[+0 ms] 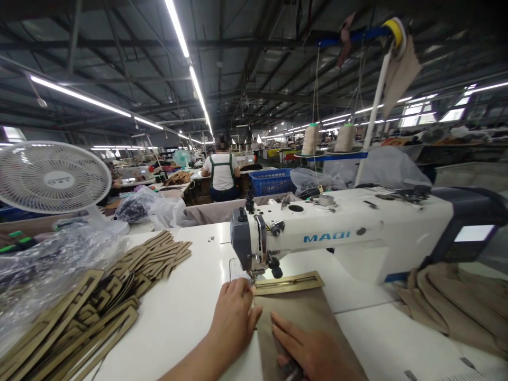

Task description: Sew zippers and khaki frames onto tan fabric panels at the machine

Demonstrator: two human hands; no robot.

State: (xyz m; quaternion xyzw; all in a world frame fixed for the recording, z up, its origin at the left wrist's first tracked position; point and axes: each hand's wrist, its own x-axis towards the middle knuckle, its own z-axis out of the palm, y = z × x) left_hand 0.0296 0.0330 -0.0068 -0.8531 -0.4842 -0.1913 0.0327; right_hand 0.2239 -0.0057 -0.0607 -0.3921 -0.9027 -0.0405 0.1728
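Observation:
A brown fabric panel lies on the sewing machine bed. Along its far edge runs a khaki strip with a metal zipper, its left end by the presser foot. My left hand is closed at the panel's left edge, close to the needle area, with its thumb on the cloth. My right hand rests on the panel with two fingers stretched forward. Its other fingers curl round a small dark metal tool, mostly hidden under the palm.
The white sewing machine spans the right side. Many khaki frame-shaped pieces are heaped at left beside clear plastic and a fan. Folded brown cloth lies at right. Ahead sit a blue basket and a person.

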